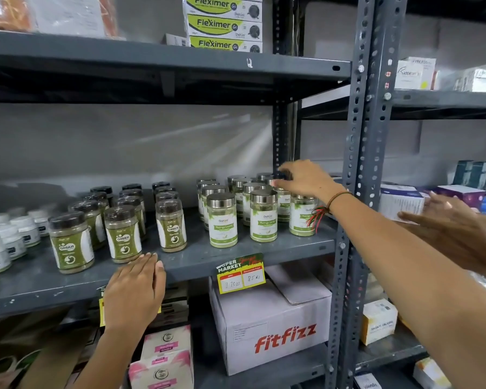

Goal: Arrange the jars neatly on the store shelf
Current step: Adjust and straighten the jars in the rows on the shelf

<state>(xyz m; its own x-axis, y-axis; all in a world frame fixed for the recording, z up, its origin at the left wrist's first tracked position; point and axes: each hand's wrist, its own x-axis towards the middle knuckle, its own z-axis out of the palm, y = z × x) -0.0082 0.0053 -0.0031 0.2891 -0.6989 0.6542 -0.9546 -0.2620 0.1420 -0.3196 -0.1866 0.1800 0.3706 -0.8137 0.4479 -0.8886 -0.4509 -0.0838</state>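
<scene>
Clear jars with silver lids and green "Moringa Leaves" labels (223,220) stand in rows on the right of the grey middle shelf (180,265). To their left are rows of dark-lidded "Gaska" powder jars (171,224). My right hand (303,179) reaches over the back rows of silver-lidded jars. Its fingers close from above on a dark lid (285,174); the jar under it is hidden. My left hand (135,287) lies flat on the shelf's front edge, in front of the Gaska jars, holding nothing.
White jars (0,242) fill the shelf's far left. A price tag (240,273) hangs on the edge. A "fitfizz" carton (272,327) and pink boxes (163,357) sit below. Slotted uprights (362,153) stand at right. Another person's blurred hand (446,220) reaches towards boxes there.
</scene>
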